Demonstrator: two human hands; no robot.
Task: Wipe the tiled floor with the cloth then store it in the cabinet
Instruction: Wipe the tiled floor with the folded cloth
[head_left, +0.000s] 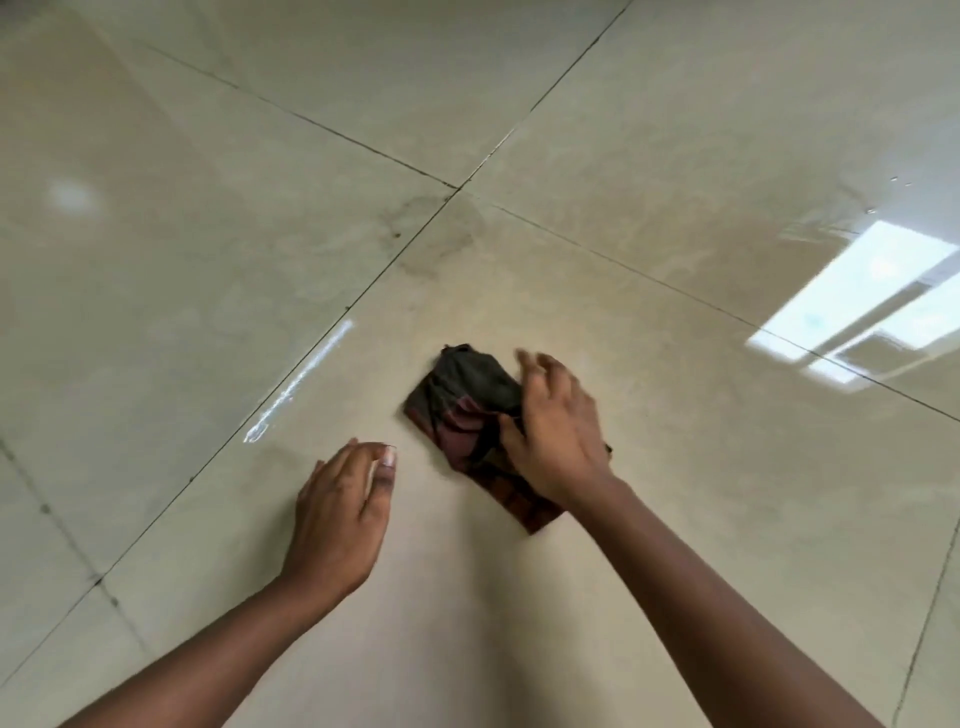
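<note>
two bare forearms reach in from the bottom edge, one from each lower corner, over a glossy beige tiled floor (675, 519). the left hand (340, 512) is nearest, held loosely open with the fingers together and slightly curled, the thumb pointing forward; it grasps nothing, and whether the palm touches the tile or hovers just above it cannot be told. the cloth (462, 410) lies just beyond it and to the right, apart from that hand.

the right hand (553, 431) lies on the cloth's right side, fingers spread and a little blurred, thumb tucked down against the fabric. it looks to be pressing or lightly gripping the cloth rather than closing into a fist; how firmly cannot be told. the cloth is dark, with reddish-brown stripes and a blackish bunched part at its far end, crumpled flat on the tile. one corner pokes out below the right wrist, and the hand hides the rest of that side.

past the cloth, thin dark grout lines (363, 291) cross at a corner, with faint dark smudges (415, 228) around it. a bright streak of reflected light (298, 382) runs along the seam to the left, and a large window reflection (872, 296) shines at the far right. a soft white glare spot (70, 197) sits far left.
</note>
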